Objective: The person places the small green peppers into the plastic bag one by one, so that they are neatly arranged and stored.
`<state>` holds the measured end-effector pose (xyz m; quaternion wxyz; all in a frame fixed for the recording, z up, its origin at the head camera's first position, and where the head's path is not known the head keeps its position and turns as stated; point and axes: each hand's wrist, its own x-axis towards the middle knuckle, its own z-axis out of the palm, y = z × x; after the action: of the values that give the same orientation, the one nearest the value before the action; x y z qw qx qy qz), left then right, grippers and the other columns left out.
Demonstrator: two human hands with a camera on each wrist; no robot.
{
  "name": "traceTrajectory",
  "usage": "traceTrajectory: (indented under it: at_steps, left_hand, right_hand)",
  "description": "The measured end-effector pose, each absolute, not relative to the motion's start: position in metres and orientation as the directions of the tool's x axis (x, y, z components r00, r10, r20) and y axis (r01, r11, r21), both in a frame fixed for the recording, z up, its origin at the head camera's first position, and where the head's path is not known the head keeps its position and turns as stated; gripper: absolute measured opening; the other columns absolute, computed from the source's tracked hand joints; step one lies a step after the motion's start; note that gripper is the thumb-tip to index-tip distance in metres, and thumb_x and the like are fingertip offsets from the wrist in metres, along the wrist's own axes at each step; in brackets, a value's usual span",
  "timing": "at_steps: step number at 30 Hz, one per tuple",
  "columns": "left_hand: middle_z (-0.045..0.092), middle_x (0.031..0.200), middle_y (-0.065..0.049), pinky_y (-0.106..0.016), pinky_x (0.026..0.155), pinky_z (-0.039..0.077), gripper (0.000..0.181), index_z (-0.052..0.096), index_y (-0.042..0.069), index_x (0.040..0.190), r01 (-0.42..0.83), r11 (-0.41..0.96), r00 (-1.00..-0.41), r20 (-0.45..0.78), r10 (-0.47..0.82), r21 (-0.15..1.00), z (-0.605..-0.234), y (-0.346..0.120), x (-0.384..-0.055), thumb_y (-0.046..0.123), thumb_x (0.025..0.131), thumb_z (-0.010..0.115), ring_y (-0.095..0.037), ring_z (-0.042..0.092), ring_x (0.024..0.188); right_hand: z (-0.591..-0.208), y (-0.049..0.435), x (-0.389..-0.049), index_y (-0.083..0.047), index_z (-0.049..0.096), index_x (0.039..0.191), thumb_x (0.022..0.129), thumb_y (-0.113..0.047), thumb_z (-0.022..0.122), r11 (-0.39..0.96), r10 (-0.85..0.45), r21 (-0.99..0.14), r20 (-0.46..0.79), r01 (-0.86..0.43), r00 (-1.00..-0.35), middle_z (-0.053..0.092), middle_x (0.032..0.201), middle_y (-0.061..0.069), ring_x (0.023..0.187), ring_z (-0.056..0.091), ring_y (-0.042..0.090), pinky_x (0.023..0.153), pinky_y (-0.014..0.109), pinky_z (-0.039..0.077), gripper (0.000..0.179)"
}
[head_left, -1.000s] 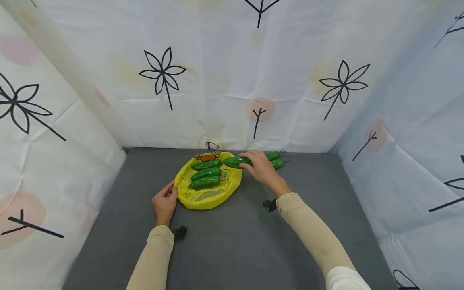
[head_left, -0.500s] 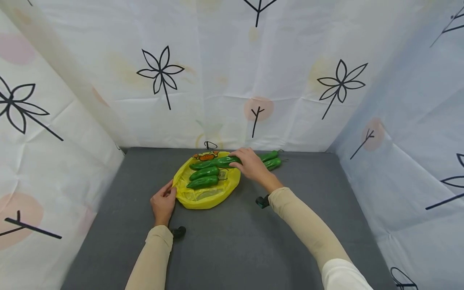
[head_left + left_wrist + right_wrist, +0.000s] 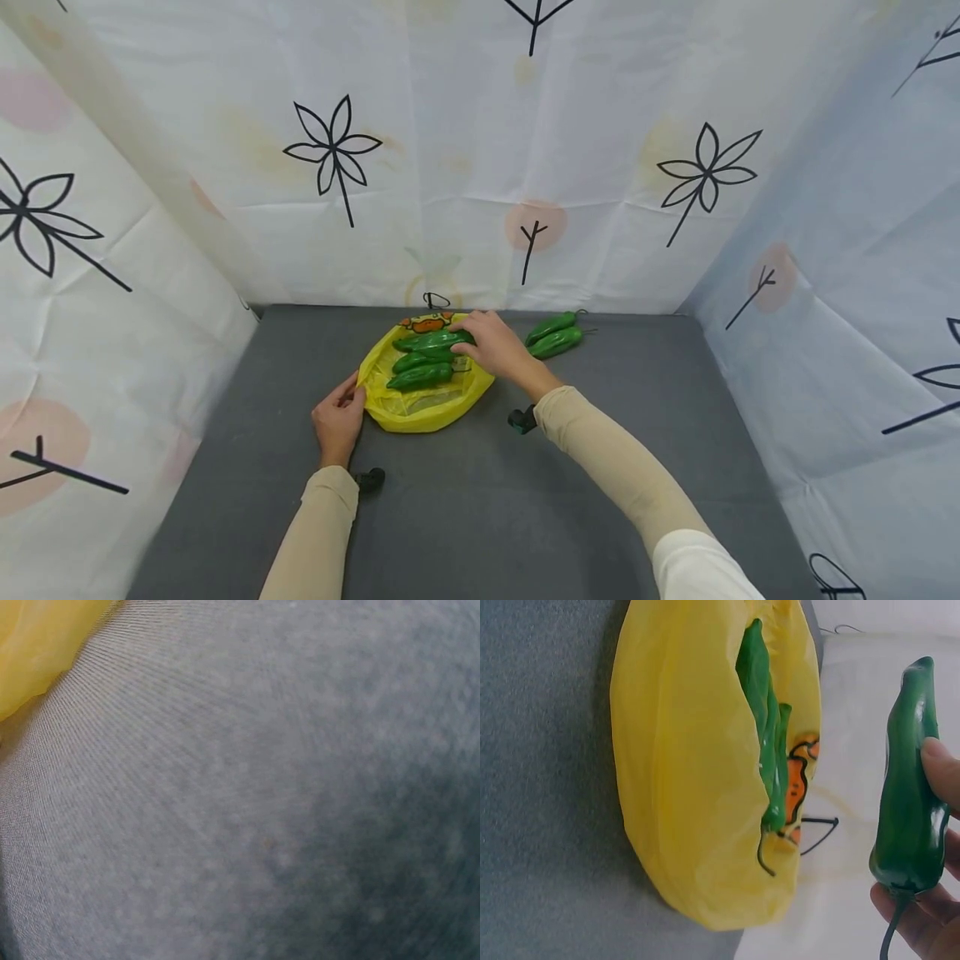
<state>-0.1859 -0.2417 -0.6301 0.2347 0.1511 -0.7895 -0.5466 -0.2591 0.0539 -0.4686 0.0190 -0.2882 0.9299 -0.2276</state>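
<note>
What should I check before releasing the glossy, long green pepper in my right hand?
Right hand grip: ok, thumb and fingers hold the glossy, long green pepper.
Pepper over the round-mouthed yellow plastic bag: ok, by the head view.
Bag mouth: ok, open.
Left hand at the bag: ok, holding its rim.
Landing spot: cannot tell, hand and pepper hide part of it.
All peppers bagged: not ok, two long green peppers lie on the grey table.

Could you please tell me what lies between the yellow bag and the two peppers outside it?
In the head view, the right hand spans that gap, with some grey table showing.
</note>
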Motion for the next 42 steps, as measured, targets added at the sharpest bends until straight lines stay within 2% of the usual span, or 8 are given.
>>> traceTrajectory:
  at_steps: [8, 13, 20, 36, 42]
  left_hand:
    - [0.08, 0.101, -0.008, -0.007, 0.064, 0.046, 0.029, 0.077, 0.024, 0.123, 0.021, 0.362, -0.843, 0.211, -0.495, 0.932, -0.631, -0.241, -0.186, 0.021, 0.094, 0.071, 0.009, 0.062, 0.07]
    - [0.08, 0.102, -0.008, -0.006, 0.065, 0.047, 0.029, 0.077, 0.023, 0.123, 0.026, 0.358, -0.843, 0.213, -0.494, 0.933, -0.631, -0.242, -0.186, 0.021, 0.094, 0.071, 0.01, 0.063, 0.072]
    - [0.08, 0.102, -0.008, -0.006, 0.065, 0.046, 0.03, 0.077, 0.023, 0.124, 0.012, 0.356, -0.841, 0.202, -0.501, 0.934, -0.631, -0.242, -0.185, 0.022, 0.094, 0.071, 0.01, 0.062, 0.073]
    - [0.08, 0.102, -0.009, -0.007, 0.065, 0.046, 0.03, 0.077, 0.024, 0.123, 0.014, 0.348, -0.845, 0.197, -0.497, 0.937, -0.632, -0.243, -0.186, 0.022, 0.094, 0.071, 0.009, 0.062, 0.072]
    - [0.08, 0.1, -0.01, -0.007, 0.064, 0.046, 0.03, 0.077, 0.024, 0.122, 0.022, 0.348, -0.842, 0.205, -0.498, 0.937, -0.631, -0.243, -0.186, 0.021, 0.094, 0.071, 0.008, 0.062, 0.069]
  right_hand:
    - [-0.47, 0.036, -0.254, -0.018, 0.065, 0.135, 0.099, -0.034, 0.066, 0.734, -0.578, -0.426, 0.017, -0.529, -0.816, 0.065, 0.136, 0.003, 0.126, 0.059, 0.025, 0.114, 0.045, 0.042, 0.04]
    - [-0.474, 0.027, -0.251, -0.016, 0.066, 0.132, 0.098, -0.032, 0.069, 0.716, -0.598, -0.426, 0.033, -0.553, -0.801, 0.066, 0.13, 0.004, 0.117, 0.062, 0.024, 0.1, 0.041, 0.051, 0.038]
    - [-0.483, 0.015, -0.25, -0.016, 0.068, 0.13, 0.096, -0.032, 0.071, 0.698, -0.627, -0.408, 0.049, -0.589, -0.777, 0.067, 0.126, 0.004, 0.115, 0.062, 0.024, 0.111, 0.042, 0.044, 0.037]
    - [-0.502, 0.001, -0.238, -0.019, 0.066, 0.135, 0.099, -0.033, 0.066, 0.714, -0.639, -0.386, -0.017, -0.584, -0.769, 0.064, 0.128, 0.004, 0.112, 0.06, 0.022, 0.098, 0.037, 0.05, 0.038]
    - [-0.511, -0.003, -0.238, -0.021, 0.067, 0.134, 0.099, -0.033, 0.066, 0.729, -0.63, -0.37, -0.034, -0.576, -0.776, 0.064, 0.123, 0.003, 0.105, 0.06, 0.019, 0.092, 0.034, 0.051, 0.037]
